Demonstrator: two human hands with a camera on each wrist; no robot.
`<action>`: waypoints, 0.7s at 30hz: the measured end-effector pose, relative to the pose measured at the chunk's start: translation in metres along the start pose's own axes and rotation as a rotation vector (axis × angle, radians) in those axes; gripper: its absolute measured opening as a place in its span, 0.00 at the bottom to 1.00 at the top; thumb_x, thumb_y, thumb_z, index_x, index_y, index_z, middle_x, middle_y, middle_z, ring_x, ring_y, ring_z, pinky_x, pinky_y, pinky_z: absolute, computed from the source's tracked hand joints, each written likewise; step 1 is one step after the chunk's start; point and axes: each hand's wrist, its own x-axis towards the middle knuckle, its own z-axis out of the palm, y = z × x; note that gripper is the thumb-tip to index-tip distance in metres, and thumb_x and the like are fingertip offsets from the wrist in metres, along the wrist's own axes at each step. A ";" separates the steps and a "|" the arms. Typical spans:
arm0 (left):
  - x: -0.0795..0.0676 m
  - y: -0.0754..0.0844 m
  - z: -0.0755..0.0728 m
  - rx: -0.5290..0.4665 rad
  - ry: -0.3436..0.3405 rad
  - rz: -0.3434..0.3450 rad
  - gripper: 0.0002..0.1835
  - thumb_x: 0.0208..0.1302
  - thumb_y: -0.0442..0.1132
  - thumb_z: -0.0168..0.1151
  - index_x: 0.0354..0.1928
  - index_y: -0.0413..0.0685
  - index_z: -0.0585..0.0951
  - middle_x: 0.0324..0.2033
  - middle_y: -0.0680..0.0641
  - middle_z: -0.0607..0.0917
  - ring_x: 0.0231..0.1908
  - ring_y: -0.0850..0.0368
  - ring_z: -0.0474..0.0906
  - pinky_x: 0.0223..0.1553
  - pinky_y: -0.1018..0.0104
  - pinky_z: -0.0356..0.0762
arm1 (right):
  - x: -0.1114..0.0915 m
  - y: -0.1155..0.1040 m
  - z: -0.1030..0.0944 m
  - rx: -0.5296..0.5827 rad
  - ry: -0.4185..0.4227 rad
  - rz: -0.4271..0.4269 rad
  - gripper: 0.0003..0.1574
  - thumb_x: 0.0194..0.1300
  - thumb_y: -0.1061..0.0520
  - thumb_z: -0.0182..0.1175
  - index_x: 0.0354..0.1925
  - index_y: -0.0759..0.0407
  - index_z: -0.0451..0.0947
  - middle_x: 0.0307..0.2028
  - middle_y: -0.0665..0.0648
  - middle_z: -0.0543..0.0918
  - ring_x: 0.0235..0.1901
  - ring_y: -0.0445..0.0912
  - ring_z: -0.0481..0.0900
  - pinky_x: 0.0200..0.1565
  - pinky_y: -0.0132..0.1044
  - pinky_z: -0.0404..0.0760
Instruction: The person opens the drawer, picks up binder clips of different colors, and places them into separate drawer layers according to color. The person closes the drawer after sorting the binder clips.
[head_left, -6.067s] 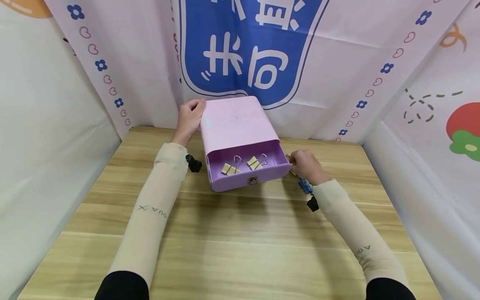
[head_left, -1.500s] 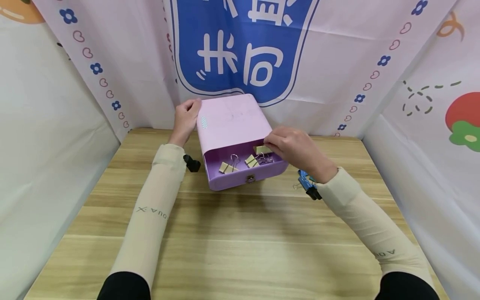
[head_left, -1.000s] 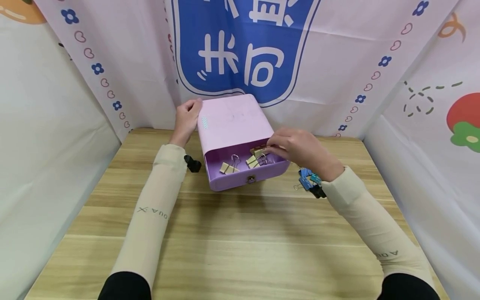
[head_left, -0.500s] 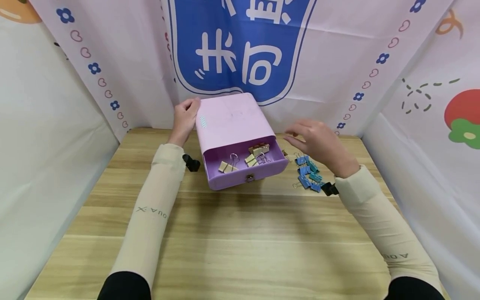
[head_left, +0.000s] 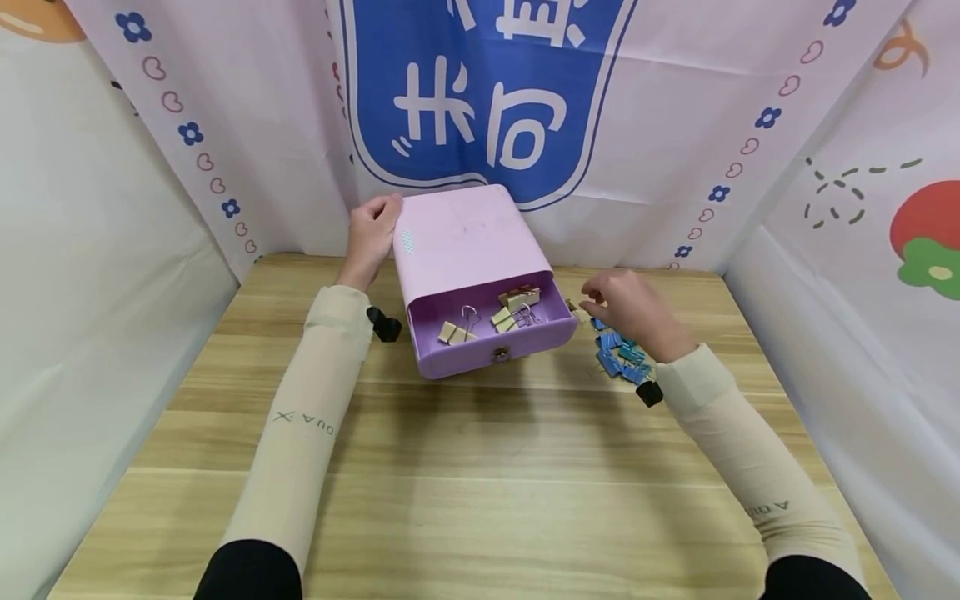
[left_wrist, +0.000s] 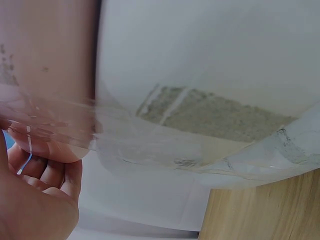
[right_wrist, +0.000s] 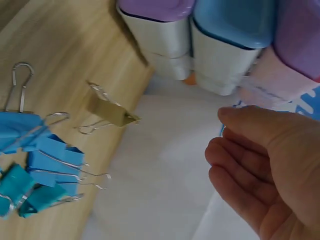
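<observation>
Loading of the lavender drawer (head_left: 459, 363) appears well advanced for the yellow clips and not begun for the other colours. The drawer is the top one of a pink drawer cabinet (head_left: 468, 242) on the wooden table (head_left: 480, 500), and it is pulled partway out. Contents: at least three yellow binder clips (head_left: 453, 334), one toward the left, one near the middle and one farther back on the right; overlap at the rear prevents an exact count. Outstanding: one loose yellow clip (right_wrist: 112, 112) lies on the table just beside the drawer's right side. Near it are blue binder clips (right_wrist: 52, 162) and teal binder clips (right_wrist: 45, 201) in a loose cluster; none of either colour is visible in the drawer, and whether they belong there cannot be determined. The left hand (head_left: 372, 237) grips the cabinet at its rear left corner, fingers curled at the edge, apparently as a brace. The right hand (head_left: 637, 310) hangs close to the loose yellow clip, its fingers loosely bent, a narrow gap between thumb and forefinger, nothing held. Retrieval of that clip, by my judgement, is the step in hand; pushing the drawer in is not yet done.
</observation>
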 end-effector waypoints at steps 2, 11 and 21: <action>0.000 0.000 0.000 0.005 0.001 0.002 0.26 0.78 0.58 0.57 0.56 0.43 0.86 0.35 0.56 0.82 0.37 0.63 0.75 0.38 0.71 0.73 | 0.000 0.006 0.007 0.011 -0.016 0.028 0.12 0.71 0.62 0.68 0.50 0.68 0.86 0.45 0.66 0.90 0.44 0.57 0.88 0.49 0.50 0.89; 0.000 0.001 0.000 -0.005 0.014 -0.001 0.26 0.78 0.57 0.57 0.58 0.42 0.85 0.37 0.56 0.82 0.38 0.63 0.76 0.39 0.72 0.74 | 0.009 0.025 0.031 0.041 -0.066 0.109 0.14 0.70 0.63 0.68 0.50 0.71 0.86 0.44 0.68 0.90 0.43 0.56 0.88 0.49 0.50 0.88; 0.002 -0.001 0.001 -0.005 0.015 0.016 0.27 0.78 0.57 0.57 0.58 0.40 0.86 0.38 0.55 0.82 0.38 0.63 0.76 0.40 0.73 0.75 | 0.021 0.038 0.053 0.048 -0.089 0.142 0.11 0.67 0.64 0.70 0.44 0.72 0.87 0.38 0.68 0.89 0.37 0.56 0.86 0.46 0.51 0.87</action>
